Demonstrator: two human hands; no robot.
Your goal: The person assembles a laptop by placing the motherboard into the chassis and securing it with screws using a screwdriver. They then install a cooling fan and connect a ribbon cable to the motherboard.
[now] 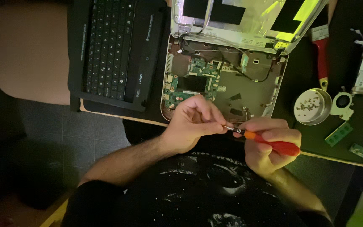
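Nearest, the right hand (269, 141) is wrapped around a red-handled screwdriver (269, 143), while the left hand (192, 124) pinches its metal tip, both just in front of the opened laptop base (225, 90). Disassembly looks well advanced: the motherboard (190, 82) lies bare, the removed keyboard panel (114, 50) rests left of the base, a bowl of screws (311, 107) to its right. Beyond, the screen lid (248, 21) remains attached.

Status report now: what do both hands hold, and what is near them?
Right hand grips red screwdriver. Left hand pinches its tip. Opened laptop base just beyond, screw bowl to the right.
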